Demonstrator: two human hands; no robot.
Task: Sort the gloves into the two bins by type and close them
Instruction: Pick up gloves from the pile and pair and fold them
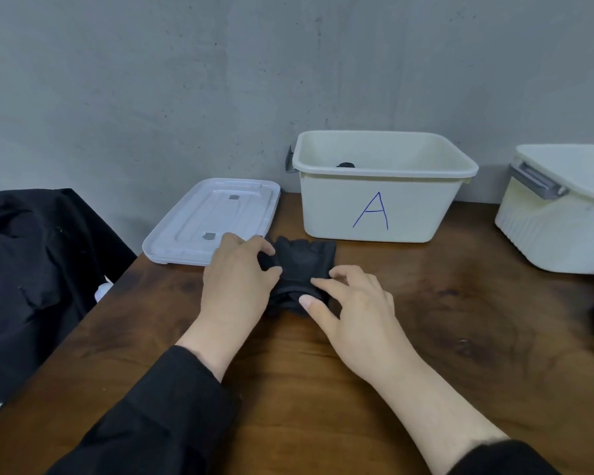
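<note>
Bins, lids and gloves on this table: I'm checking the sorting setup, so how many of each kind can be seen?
Bins: 2, bin A open, second bin lidded at the right edge
Loose lids: 1, loose lid
Gloves on the table: 1, black glove, gripped by left hand and right hand
Total: 4

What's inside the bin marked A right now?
Inside bin A only a small dark, mesh-textured piece shows above the front rim, near the left side, possibly part of a glove. The front wall hides the bin's floor, so anything else lying in there cannot be seen.
</note>
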